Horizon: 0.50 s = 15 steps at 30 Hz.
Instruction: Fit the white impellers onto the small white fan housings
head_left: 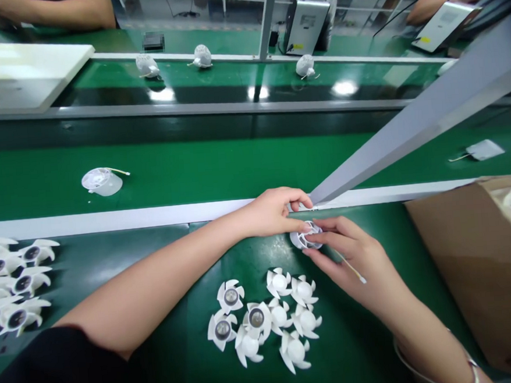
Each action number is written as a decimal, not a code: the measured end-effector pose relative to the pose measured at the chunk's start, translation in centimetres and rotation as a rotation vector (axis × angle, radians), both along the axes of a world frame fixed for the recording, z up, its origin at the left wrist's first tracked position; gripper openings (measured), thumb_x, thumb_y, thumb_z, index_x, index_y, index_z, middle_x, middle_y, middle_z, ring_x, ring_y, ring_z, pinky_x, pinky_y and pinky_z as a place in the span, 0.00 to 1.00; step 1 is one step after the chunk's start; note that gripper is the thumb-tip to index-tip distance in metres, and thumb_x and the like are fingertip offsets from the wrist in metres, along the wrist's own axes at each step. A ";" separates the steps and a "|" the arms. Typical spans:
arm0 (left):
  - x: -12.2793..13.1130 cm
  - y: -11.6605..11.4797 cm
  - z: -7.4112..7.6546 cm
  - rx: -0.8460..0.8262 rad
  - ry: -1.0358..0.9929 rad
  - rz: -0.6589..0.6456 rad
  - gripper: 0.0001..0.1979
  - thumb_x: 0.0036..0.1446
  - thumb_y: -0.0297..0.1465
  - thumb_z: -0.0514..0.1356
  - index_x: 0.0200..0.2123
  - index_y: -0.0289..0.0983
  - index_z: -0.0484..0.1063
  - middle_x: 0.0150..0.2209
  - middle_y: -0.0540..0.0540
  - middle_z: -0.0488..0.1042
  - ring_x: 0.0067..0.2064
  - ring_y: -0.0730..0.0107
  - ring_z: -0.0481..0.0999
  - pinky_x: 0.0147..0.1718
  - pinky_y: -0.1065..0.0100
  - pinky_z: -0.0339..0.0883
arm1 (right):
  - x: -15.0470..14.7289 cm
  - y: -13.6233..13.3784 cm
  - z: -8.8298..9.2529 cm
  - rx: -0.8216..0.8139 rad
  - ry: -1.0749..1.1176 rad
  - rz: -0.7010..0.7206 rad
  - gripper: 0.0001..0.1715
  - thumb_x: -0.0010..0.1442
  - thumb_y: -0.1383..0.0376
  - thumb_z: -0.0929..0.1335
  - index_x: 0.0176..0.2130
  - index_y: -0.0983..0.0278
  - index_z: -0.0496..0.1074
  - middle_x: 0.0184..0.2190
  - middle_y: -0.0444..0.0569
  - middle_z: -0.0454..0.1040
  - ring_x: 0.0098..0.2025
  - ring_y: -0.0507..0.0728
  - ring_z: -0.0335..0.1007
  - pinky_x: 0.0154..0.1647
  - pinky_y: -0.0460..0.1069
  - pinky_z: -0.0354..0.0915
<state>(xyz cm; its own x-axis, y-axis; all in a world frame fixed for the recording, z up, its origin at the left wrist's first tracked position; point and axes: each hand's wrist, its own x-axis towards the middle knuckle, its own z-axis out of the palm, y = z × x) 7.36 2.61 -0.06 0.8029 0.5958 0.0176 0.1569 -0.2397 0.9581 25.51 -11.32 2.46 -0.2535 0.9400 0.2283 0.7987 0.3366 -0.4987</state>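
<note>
Head view: both bare hands meet over the green counter [183,348], just near the pale grey rail [152,217], working on a small ribbed white cage [305,236] (round, its detail partly hidden by the fingers). The right hand [352,260] pinches it from the right, with its fingers [328,228] closed on the rim. The left hand [272,212] comes in from the far side, its fingertips pressed on the upper edge, so both grips look closed on the cage, which seems held just above the counter (how high is hard to tell). A thin white-tipped lead [352,269] trails from under the right hand.

Just near the cage lies a loose heap of white fan rotors [264,322], some with dark hubs; more rotors [12,278] sit in rows at the near left. A cardboard box [461,259] stands on the right, white pieces inside. Beyond the rail, a white cup [102,182] with a lead lies on a green belt [236,169], and a co-worker's forearm [80,8] shows at the far left.
</note>
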 end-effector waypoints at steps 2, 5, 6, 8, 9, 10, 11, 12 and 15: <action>-0.1 -0.6 0.6 0.056 -0.147 0.101 0.19 0.49 0.38 0.70 0.42 0.37 0.73 0.35 0.51 0.66 0.28 0.81 0.59 0.29 0.73 0.60 | 0.0 0.0 0.8 -0.123 -0.062 0.090 0.06 0.61 0.66 0.70 0.41 0.60 0.76 0.46 0.51 0.72 0.38 0.55 0.74 0.37 0.51 0.72; -0.4 -1.5 2.7 0.157 -0.358 0.249 0.14 0.53 0.39 0.67 0.36 0.36 0.72 0.30 0.52 0.65 0.27 0.80 0.59 0.26 0.73 0.58 | -0.7 1.2 1.3 -0.149 -0.145 0.197 0.07 0.61 0.67 0.69 0.41 0.59 0.75 0.48 0.52 0.72 0.45 0.59 0.73 0.43 0.55 0.72; -0.6 -1.7 3.7 0.214 -0.400 0.245 0.12 0.54 0.39 0.67 0.33 0.36 0.72 0.28 0.53 0.65 0.26 0.79 0.60 0.26 0.73 0.57 | -0.9 1.9 1.3 -0.081 -0.140 0.173 0.10 0.63 0.68 0.67 0.44 0.60 0.75 0.49 0.54 0.72 0.48 0.61 0.72 0.46 0.57 0.72; -1.3 -2.0 5.6 0.331 -0.388 0.097 0.12 0.55 0.37 0.66 0.26 0.36 0.71 0.24 0.53 0.65 0.26 0.78 0.62 0.26 0.72 0.58 | -1.3 2.9 1.6 0.095 -0.098 0.059 0.16 0.64 0.69 0.65 0.52 0.62 0.72 0.52 0.58 0.71 0.54 0.63 0.70 0.51 0.60 0.70; -1.7 -2.1 6.4 0.375 -0.317 -0.036 0.13 0.56 0.37 0.65 0.24 0.36 0.71 0.22 0.53 0.65 0.26 0.78 0.64 0.27 0.71 0.58 | -1.3 3.1 1.9 0.169 -0.078 -0.016 0.18 0.65 0.69 0.64 0.54 0.63 0.70 0.53 0.59 0.71 0.55 0.64 0.70 0.53 0.60 0.69; -2.0 -2.2 7.0 0.412 -0.207 -0.182 0.13 0.55 0.36 0.66 0.23 0.37 0.71 0.22 0.53 0.67 0.26 0.77 0.66 0.28 0.71 0.59 | -1.0 3.1 2.2 0.222 -0.064 -0.089 0.19 0.65 0.68 0.65 0.55 0.64 0.70 0.53 0.59 0.71 0.54 0.63 0.71 0.53 0.59 0.69; -2.3 -2.2 7.3 0.444 -0.069 -0.315 0.11 0.53 0.37 0.67 0.25 0.38 0.73 0.23 0.53 0.70 0.27 0.76 0.68 0.28 0.70 0.59 | -0.6 2.7 2.6 0.249 -0.058 -0.154 0.17 0.65 0.67 0.66 0.54 0.63 0.70 0.51 0.57 0.73 0.51 0.62 0.72 0.51 0.58 0.70; -2.4 -2.3 7.4 0.477 0.082 -0.419 0.10 0.50 0.38 0.69 0.28 0.39 0.76 0.26 0.52 0.74 0.29 0.74 0.70 0.27 0.69 0.58 | 0.1 2.1 2.9 0.247 -0.060 -0.211 0.14 0.64 0.66 0.67 0.50 0.62 0.72 0.47 0.54 0.75 0.47 0.60 0.73 0.48 0.55 0.71; -2.3 -2.6 6.5 0.553 0.420 -0.566 0.19 0.41 0.39 0.73 0.38 0.41 0.79 0.35 0.48 0.78 0.32 0.67 0.73 0.24 0.67 0.54 | 2.5 -0.5 2.7 0.155 -0.101 -0.312 0.04 0.63 0.64 0.68 0.38 0.60 0.74 0.35 0.47 0.76 0.36 0.56 0.73 0.33 0.49 0.70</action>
